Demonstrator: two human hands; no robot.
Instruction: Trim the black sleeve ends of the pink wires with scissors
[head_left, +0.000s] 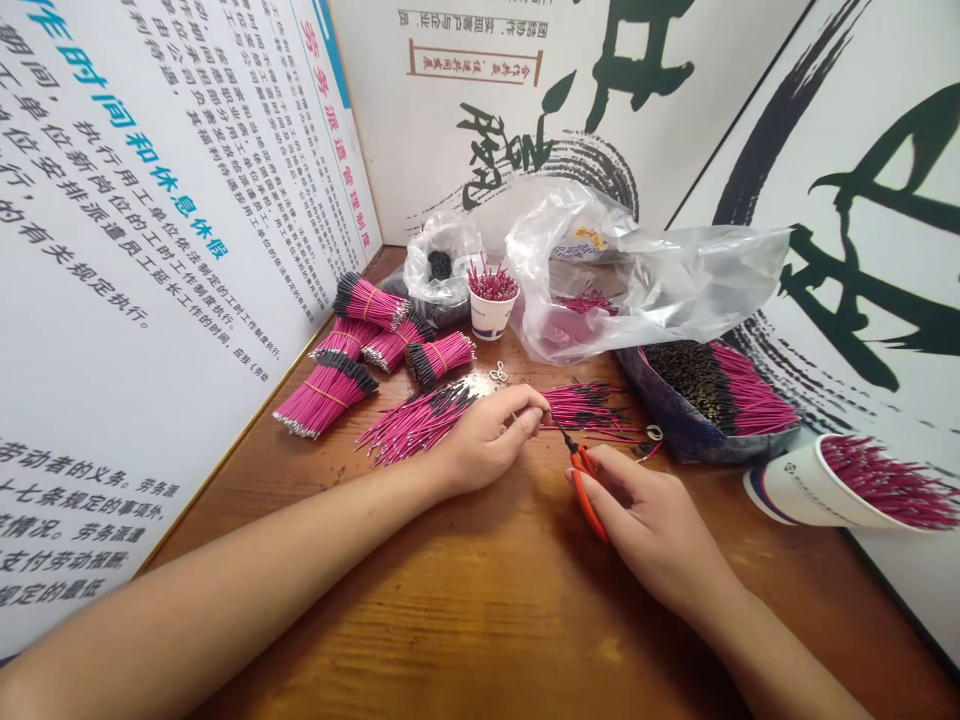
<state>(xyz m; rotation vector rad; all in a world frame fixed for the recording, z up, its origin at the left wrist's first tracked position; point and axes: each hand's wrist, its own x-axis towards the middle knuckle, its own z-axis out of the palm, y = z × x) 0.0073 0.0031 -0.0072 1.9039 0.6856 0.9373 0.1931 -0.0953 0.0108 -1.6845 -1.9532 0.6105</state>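
Bare forearms [225, 590] cross the wooden table [465, 620]; the left hand [487, 435] pinches loose pink wires [416, 422], the right hand [645, 520] grips orange-handled cutters [583, 490]. Banded bundles [360, 340] lie beyond those wires; the loose ones remain unbundled.

Wires [420, 420]: glossy pink plastic insulation, matt black sleeving near one end, bare silvery metal tips. Snips [586, 500]: smooth, glossy orange plastic handles, dark metal nose. Table [465, 620]: varnished wood, visible grain, satin sheen, smooth. Bag [675, 290]: thin clear plastic, crinkled, shiny. Cup [493, 318]: white paper, smooth, low sheen, printed band. Wall panels [172, 200]: smooth printed board, mostly matt, faint glare. Rings [499, 373]: small, bright polished metal. Exact metal alloys can't be told from here.
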